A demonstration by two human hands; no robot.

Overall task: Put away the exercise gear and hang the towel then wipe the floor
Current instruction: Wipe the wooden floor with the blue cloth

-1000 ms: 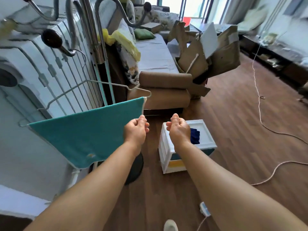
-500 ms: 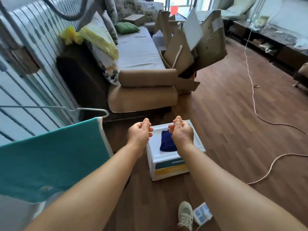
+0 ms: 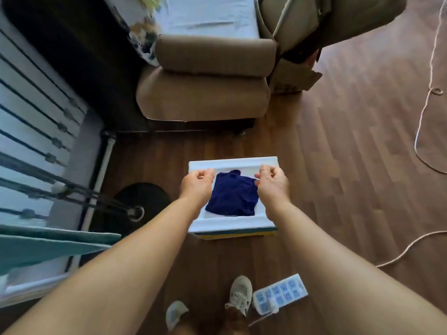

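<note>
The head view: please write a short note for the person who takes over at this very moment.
Left hand: fingers loosely curled, holds nothing, over the left edge of the white box.
Right hand: the same, over the right edge.
Dark blue cloth: lies crumpled in the open top of the box, between the hands, untouched.
Teal towel: hangs at the left edge of the view.
Done: the towel appears hung.
Left: take the cloth and wipe the wooden floor. No exercise gear is in view, so that step cannot be judged.

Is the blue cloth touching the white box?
Touching. The head view shows the blue cloth lying flat on top of the white box, white rim showing all round it.
</note>
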